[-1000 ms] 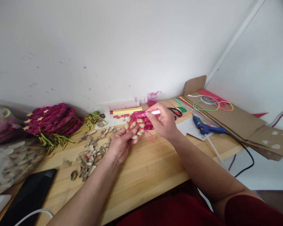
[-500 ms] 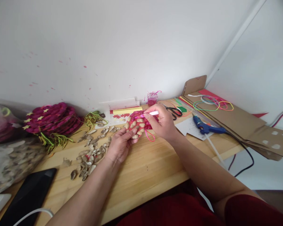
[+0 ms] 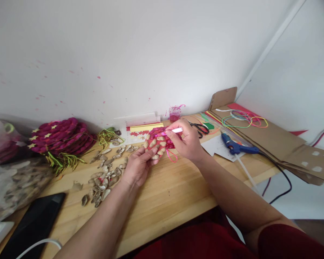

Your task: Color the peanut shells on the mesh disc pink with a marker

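My left hand (image 3: pixel 140 163) grips the near left edge of a red piece (image 3: pixel 152 148) covered with peanut shells, its thumb on top. Part of that piece is painted glossy pink, and a pink cord loop (image 3: pixel 172 155) hangs from its near side. Pinched in my right hand (image 3: pixel 187 140) is a white-handled brush (image 3: pixel 176 130), its pink end over the painted part. The brush tip is too small to make out. Behind the piece, a clear cup of pink paint (image 3: pixel 174 114) stands by the wall.
Loose shells (image 3: pixel 104 183) lie left of my left hand. Farther left are stacked magenta star-trimmed pieces (image 3: pixel 63 136), a bag of shells (image 3: pixel 24 183) and a black phone (image 3: pixel 34 225). To the right are scissors (image 3: pixel 201 128), a blue glue gun (image 3: pixel 237 146) and cardboard (image 3: pixel 275 140).
Both hands keep nearly the same places and grips. The brush has shifted very slightly; the whole view has moved a little.
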A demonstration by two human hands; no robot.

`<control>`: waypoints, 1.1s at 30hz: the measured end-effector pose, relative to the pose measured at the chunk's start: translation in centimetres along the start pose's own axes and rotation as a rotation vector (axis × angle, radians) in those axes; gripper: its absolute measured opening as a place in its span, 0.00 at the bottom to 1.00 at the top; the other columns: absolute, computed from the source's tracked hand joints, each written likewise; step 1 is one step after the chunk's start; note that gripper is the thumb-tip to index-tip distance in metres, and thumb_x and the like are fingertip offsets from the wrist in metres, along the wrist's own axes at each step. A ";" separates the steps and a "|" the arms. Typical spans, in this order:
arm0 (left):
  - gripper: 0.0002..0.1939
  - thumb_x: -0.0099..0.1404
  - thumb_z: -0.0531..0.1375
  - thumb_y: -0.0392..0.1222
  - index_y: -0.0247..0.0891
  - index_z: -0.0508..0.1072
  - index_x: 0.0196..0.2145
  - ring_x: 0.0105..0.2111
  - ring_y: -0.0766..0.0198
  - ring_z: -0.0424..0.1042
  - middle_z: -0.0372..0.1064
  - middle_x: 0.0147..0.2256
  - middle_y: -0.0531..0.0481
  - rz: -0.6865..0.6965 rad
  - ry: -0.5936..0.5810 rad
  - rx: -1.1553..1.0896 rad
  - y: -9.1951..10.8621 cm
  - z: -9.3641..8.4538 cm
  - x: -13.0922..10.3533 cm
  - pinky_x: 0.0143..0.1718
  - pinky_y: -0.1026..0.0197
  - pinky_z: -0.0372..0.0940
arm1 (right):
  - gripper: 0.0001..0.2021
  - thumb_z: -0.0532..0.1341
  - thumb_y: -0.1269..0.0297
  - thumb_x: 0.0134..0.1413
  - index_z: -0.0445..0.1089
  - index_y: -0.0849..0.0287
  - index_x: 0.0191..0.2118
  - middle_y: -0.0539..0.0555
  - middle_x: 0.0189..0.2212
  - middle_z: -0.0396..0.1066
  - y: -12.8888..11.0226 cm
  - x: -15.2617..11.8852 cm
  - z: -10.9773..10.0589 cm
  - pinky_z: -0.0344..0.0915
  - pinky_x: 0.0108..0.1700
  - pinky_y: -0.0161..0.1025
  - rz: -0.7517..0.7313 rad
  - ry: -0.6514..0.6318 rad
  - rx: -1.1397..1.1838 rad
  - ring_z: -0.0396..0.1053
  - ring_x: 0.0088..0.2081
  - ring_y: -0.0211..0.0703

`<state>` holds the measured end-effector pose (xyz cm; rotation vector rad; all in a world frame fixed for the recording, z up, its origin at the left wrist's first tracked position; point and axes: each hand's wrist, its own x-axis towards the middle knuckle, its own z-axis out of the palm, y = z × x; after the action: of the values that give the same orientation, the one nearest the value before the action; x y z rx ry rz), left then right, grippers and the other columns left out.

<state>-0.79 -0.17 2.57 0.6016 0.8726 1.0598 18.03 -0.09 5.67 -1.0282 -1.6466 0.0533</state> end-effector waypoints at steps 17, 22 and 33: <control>0.13 0.51 0.75 0.28 0.29 0.82 0.36 0.25 0.68 0.75 0.82 0.37 0.41 -0.002 0.017 -0.002 0.1 0.1 -0.1 0.23 0.69 0.73 | 0.03 0.64 0.64 0.65 0.72 0.54 0.37 0.52 0.34 0.77 0.4 0.0 0.0 0.68 0.44 0.44 -0.013 0.016 0.007 0.73 0.39 0.45; 0.14 0.51 0.75 0.28 0.30 0.83 0.37 0.24 0.69 0.75 0.82 0.36 0.43 0.010 -0.002 -0.013 0.0 0.0 0.0 0.24 0.69 0.74 | 0.04 0.64 0.63 0.65 0.71 0.54 0.37 0.51 0.33 0.76 0.3 0.0 0.1 0.68 0.43 0.43 -0.006 0.017 -0.030 0.72 0.38 0.44; 0.11 0.54 0.73 0.26 0.28 0.82 0.37 0.25 0.67 0.76 0.82 0.37 0.41 -0.004 0.011 -0.011 -0.1 0.0 0.2 0.22 0.68 0.74 | 0.05 0.64 0.60 0.66 0.72 0.54 0.37 0.50 0.33 0.76 1.0 0.1 -0.1 0.68 0.43 0.43 0.060 0.029 0.038 0.72 0.36 0.44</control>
<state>-0.66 -0.02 2.45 0.5851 0.8765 1.0643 18.74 0.53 5.22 -1.0448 -1.5832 0.1088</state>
